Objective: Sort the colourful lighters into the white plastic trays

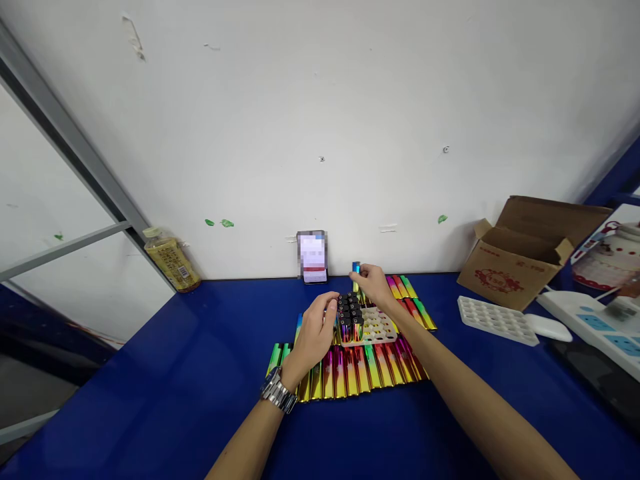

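Observation:
In my right hand [374, 283] a slim shiny lighter-like stick [356, 268], blue at the top and gold below, is pinched upright at the back of the white holed tray [379, 327]. My left hand [316, 325] rests against the tray's left side, fingers curved and slightly apart, beside upright metallic sticks with black tops [350, 308]. These fill the tray's left holes; holes to their right show bare. In front lies a row of rainbow-gold sticks [350, 373] flat on the blue table [210, 393]. More lie behind my right forearm. A metal watch [278, 390] is on my left wrist.
A phone [313, 257] leans on the wall. To the right are an open cardboard box [510, 263], another white holed tray [495, 319], a white mouse [550, 328], a power strip [595, 327] and a dark flat object [595, 380]. A yellow bottle [171, 261] stands far left.

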A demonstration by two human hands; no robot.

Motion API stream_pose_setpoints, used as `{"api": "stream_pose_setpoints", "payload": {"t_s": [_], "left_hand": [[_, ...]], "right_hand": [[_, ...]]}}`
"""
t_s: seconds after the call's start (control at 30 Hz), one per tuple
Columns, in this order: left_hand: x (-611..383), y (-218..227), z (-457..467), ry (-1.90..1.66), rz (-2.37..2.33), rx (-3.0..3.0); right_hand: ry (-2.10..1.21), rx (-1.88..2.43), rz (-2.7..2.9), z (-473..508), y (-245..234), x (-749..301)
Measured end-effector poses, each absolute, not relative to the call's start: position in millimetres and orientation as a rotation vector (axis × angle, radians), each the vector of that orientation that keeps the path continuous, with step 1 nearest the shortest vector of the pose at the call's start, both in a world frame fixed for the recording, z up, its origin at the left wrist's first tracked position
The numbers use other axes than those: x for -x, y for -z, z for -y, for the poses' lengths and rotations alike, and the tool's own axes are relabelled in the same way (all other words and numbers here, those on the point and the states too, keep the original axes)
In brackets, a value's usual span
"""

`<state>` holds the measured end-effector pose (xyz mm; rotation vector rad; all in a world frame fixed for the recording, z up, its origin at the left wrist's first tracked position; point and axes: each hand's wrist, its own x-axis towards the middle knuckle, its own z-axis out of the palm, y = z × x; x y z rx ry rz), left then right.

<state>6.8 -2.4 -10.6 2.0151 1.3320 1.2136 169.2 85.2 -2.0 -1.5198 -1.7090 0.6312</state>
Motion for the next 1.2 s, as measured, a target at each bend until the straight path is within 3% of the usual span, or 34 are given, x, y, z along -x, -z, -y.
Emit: {"api": "stream_pose_setpoints", "payload": {"t_s": [0.2, 0.43, 1.2], "left_hand": [[-7, 11, 1, -1.242, -1.304, -1.995], [-7, 12, 1, -1.245, -1.319, -1.98], [-7, 12, 2, -1.21, -1.327, -1.959]], "right_hand": [[-1.064, 0.955, 1.165, -46, 5, -187], [-1.458, 0.933, 0.997, -24, 5, -189], [-1.532, 1.134, 0.908, -18, -3, -183]]}}
